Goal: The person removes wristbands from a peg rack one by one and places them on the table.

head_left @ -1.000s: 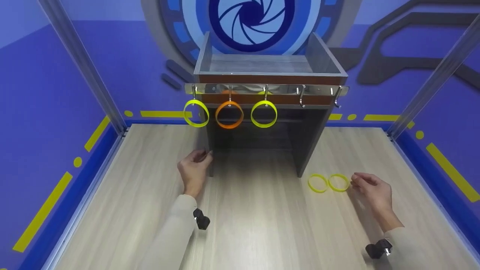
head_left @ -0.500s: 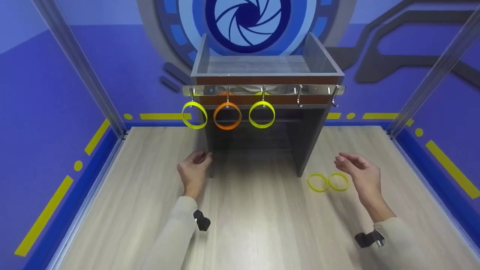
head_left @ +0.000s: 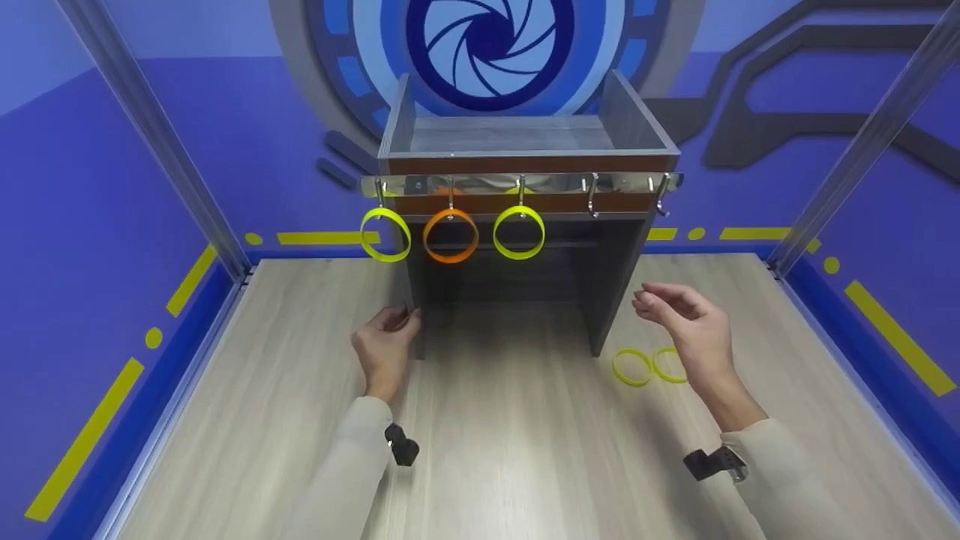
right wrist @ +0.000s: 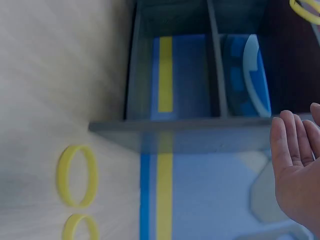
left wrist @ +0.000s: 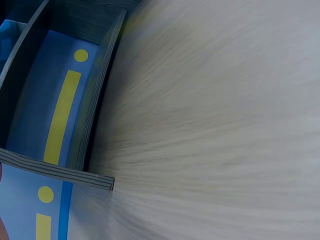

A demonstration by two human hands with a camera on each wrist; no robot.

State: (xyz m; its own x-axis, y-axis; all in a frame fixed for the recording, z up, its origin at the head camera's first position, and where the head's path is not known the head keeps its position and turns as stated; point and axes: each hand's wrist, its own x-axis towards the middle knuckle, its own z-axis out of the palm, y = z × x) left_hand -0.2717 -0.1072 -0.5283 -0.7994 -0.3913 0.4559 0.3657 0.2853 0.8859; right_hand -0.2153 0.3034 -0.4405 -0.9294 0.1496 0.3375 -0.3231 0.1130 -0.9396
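Observation:
In the head view my right hand [head_left: 694,330] is raised in front of the cabinet's right side, over the table. Its fingers look nearly straight in the right wrist view, with no object in them. Below it lie two yellow rings side by side, one fully visible [head_left: 632,384] and one partly covered by the hand [head_left: 670,381]. My left hand [head_left: 384,345] stays beside the front edge of the grey cabinet's left panel [head_left: 418,337], fingers loosely bent. Only slivers of its fingers [left wrist: 3,231] enter the left wrist view, close under that panel.
A metal rail [head_left: 555,182] crosses the cabinet front. From its hooks hang a yellow ring [head_left: 386,259], an orange ring [head_left: 451,260] and another yellow ring [head_left: 519,257]. Two more hooks, one inner [head_left: 592,196] and one outer [head_left: 663,196], project at the right. Blue walls [head_left: 195,150] surround the table.
My right hand has risen from beside the two rings on the table and moved left, toward the cabinet. The left hand keeps its place. The view has shifted slightly.

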